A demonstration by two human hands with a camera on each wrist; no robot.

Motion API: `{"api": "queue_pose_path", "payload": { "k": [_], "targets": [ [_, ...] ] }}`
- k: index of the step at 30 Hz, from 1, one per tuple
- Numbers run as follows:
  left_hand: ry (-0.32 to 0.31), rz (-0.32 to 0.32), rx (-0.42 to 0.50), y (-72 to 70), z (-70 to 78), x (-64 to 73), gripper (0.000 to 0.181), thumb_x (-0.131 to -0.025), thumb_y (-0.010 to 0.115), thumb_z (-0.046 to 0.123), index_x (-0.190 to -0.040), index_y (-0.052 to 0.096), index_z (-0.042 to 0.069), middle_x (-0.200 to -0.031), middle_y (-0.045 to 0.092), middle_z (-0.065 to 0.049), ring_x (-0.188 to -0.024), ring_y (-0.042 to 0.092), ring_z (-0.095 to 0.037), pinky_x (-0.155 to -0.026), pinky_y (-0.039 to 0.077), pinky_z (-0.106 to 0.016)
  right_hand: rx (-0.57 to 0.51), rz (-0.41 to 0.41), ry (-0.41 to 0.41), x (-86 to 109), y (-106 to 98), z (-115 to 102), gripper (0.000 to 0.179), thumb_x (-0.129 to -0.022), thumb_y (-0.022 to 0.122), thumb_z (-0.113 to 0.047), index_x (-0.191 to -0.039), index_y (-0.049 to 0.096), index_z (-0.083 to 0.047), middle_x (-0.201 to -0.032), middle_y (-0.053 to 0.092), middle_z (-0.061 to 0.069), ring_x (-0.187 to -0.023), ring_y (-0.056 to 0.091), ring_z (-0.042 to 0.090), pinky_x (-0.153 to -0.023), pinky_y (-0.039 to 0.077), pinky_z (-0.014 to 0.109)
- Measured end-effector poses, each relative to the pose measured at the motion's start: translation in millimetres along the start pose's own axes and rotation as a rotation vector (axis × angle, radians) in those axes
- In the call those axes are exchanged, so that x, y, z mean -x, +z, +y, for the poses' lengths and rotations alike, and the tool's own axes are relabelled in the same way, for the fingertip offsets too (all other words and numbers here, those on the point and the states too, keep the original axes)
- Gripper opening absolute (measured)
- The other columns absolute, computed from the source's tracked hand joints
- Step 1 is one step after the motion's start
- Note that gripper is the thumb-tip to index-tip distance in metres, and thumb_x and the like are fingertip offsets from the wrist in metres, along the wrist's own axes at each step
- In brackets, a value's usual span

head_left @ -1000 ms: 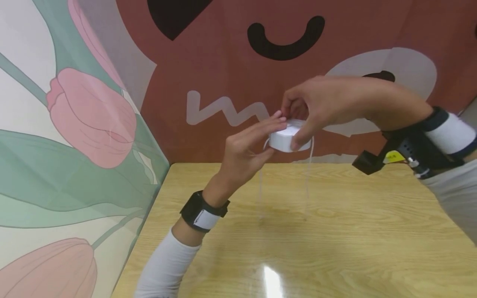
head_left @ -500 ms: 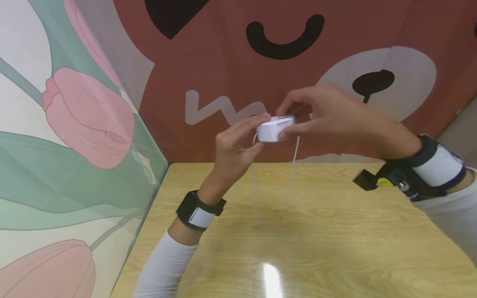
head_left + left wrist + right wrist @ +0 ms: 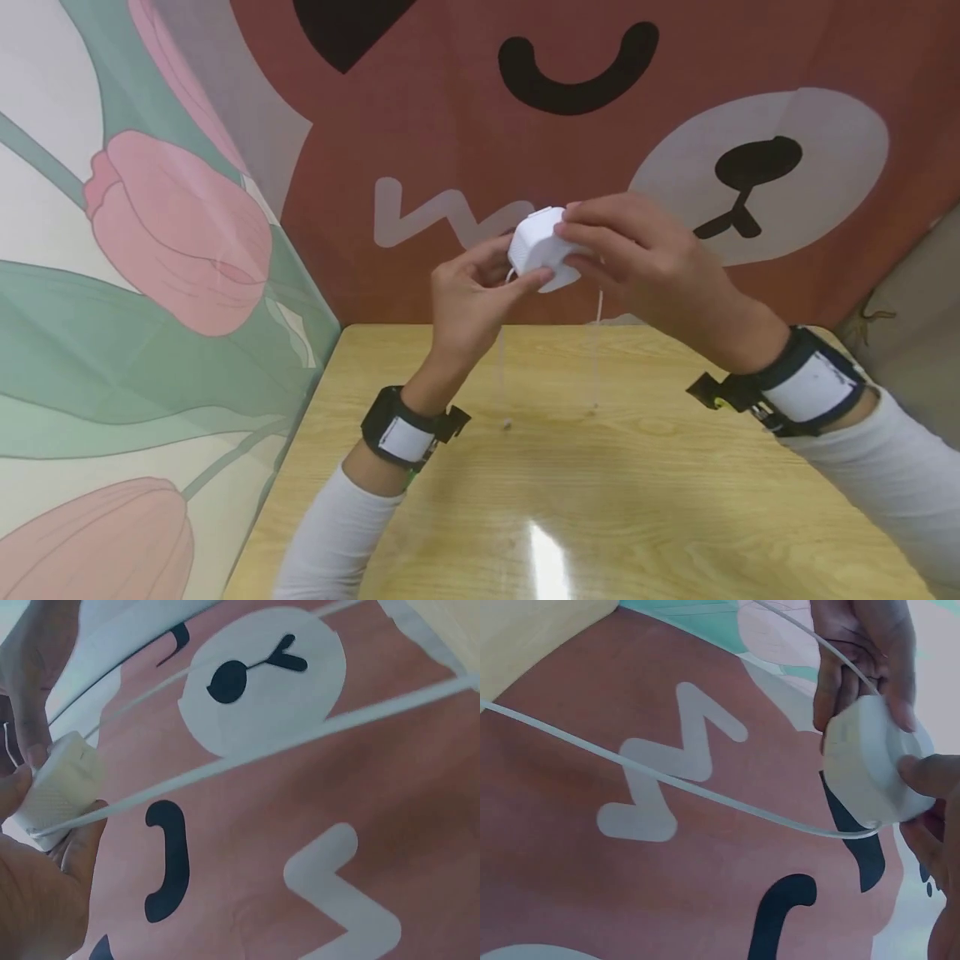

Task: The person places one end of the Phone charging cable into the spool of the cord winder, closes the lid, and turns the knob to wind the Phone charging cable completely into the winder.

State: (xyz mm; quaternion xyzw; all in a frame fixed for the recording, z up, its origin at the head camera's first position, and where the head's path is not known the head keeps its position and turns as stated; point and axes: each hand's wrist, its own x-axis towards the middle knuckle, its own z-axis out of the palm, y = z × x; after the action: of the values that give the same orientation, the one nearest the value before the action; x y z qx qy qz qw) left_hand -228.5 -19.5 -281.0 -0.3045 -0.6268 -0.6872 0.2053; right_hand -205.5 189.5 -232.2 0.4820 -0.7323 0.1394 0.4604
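Observation:
Both hands hold a rounded white case [image 3: 536, 248] up in front of the far wall, above the table. My left hand [image 3: 471, 296] grips its left side, thumb along the lower face and fingers behind. From the right, my right hand [image 3: 648, 262] pinches it with fingertips on the near face. Two thin white cords hang from the case; the right one [image 3: 599, 308] drops from beside the right hand. In the left wrist view, a cord [image 3: 247, 756] leaves a ribbed side of the case [image 3: 64, 787]. The right wrist view shows the case [image 3: 855, 757] between both hands.
A wood-grain table [image 3: 660, 492] lies below the hands, with small cord ends [image 3: 507, 424] hanging in front of it. Behind stands a wall cover with a bear print [image 3: 420, 108]; a tulip-print panel [image 3: 150, 375] closes the left side.
The case has shifted left and been tilted, so a broad face now shows to the head camera. My right hand has moved left and lower, its fingers now on that face.

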Motion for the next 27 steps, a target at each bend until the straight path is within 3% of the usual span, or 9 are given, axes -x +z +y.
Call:
{"api": "queue_pose_path", "payload": {
  "k": [2,7,12,19,27],
  "targets": [
    [-0.05,0.005,0.021,1.7,1.1,1.0,0.039,-0.078,0.086,-0.002,-0.115,0.074,-0.007,-0.106,0.077,-0.024,-0.094,0.078,-0.024,-0.083,0.065,-0.038,0.006,0.017,-0.01,4.0,2,0,0.049,-0.075,0.084,0.011,-0.121,0.071,0.0,-0.118,0.069,0.019,-0.108,0.066,0.035,-0.105,0.054,0.031],
    [-0.144,0.007,0.032,3.7,2.2,2.8,0.034,-0.079,0.086,0.0,-0.111,0.075,-0.006,-0.102,0.078,-0.022,-0.087,0.078,-0.02,-0.079,0.065,-0.035,0.053,0.015,-0.071,11.0,6,-1,0.04,-0.078,0.082,0.012,-0.115,0.074,-0.001,-0.118,0.07,0.018,-0.106,0.066,0.035,-0.088,0.062,0.049],
    [-0.185,-0.001,-0.01,4.8,0.9,4.2,0.035,-0.08,0.087,0.006,-0.112,0.076,-0.004,-0.104,0.078,-0.019,-0.09,0.078,-0.02,-0.081,0.065,-0.035,0.169,-0.003,-0.195,15.9,11,-1,0.028,-0.088,0.074,0.007,-0.116,0.074,0.003,-0.114,0.073,0.016,-0.099,0.068,0.033,-0.08,0.063,0.044],
    [-0.179,0.007,-0.071,5.2,-2.0,6.5,0.036,-0.08,0.087,0.009,-0.112,0.076,-0.003,-0.104,0.079,-0.018,-0.091,0.078,-0.022,-0.08,0.065,-0.033,0.256,-0.101,-0.24,23.1,11,-4,0.03,-0.091,0.072,0.005,-0.12,0.068,0.008,-0.117,0.07,0.016,-0.083,0.062,0.029,-0.059,0.06,0.032],
    [-0.114,-0.029,-0.125,1.9,-3.4,7.9,0.036,-0.082,0.087,0.01,-0.114,0.075,-0.002,-0.105,0.079,-0.017,-0.09,0.078,-0.018,-0.079,0.065,-0.032,0.272,-0.132,-0.251,20.8,14,-6,0.037,-0.084,0.077,0.011,-0.119,0.066,0.011,-0.113,0.069,0.018,-0.091,0.065,0.03,-0.072,0.065,0.037]
  ]
}}
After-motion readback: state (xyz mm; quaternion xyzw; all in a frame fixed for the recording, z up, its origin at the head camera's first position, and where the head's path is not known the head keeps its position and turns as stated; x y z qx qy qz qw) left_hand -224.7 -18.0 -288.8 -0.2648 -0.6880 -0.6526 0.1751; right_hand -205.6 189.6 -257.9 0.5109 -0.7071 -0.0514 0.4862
